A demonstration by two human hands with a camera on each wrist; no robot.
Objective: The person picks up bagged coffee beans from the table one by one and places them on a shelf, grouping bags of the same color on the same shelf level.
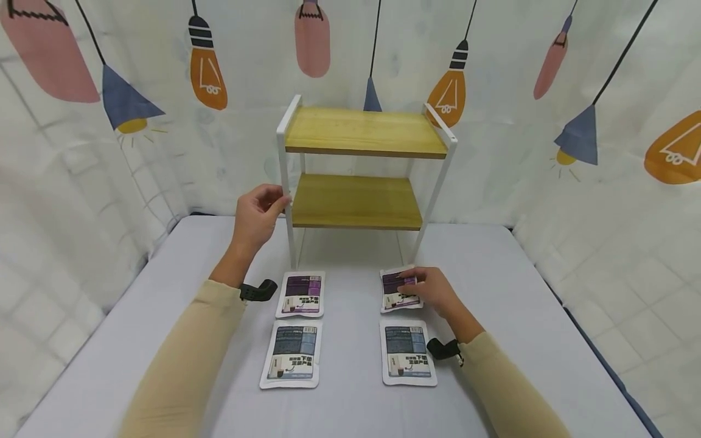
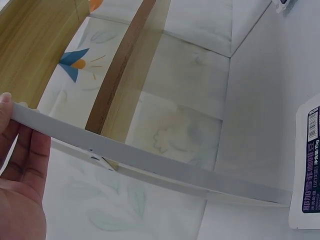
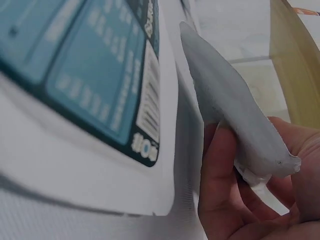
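Observation:
A two-tier shelf (image 1: 367, 132) with wooden boards and a white frame stands at the back of the table. My left hand (image 1: 256, 216) grips its left post (image 2: 150, 152), thumb on one side and fingers behind. A white packet with a purple label (image 1: 392, 293) is pinched by my right hand (image 1: 436, 293); in the right wrist view this packet (image 3: 232, 95) is tilted, one edge off the table. Nearer to me lies a blue-label packet (image 1: 408, 354). On the left are another purple-label packet (image 1: 301, 295) and another blue-label packet (image 1: 292, 354), both flat.
The packets lie on a white-covered table (image 1: 350, 401) before the shelf. A white curtain (image 1: 246, 146) printed with lamps and bulbs hangs behind the shelf and along both sides. Both wrists wear black camera mounts (image 1: 259, 291).

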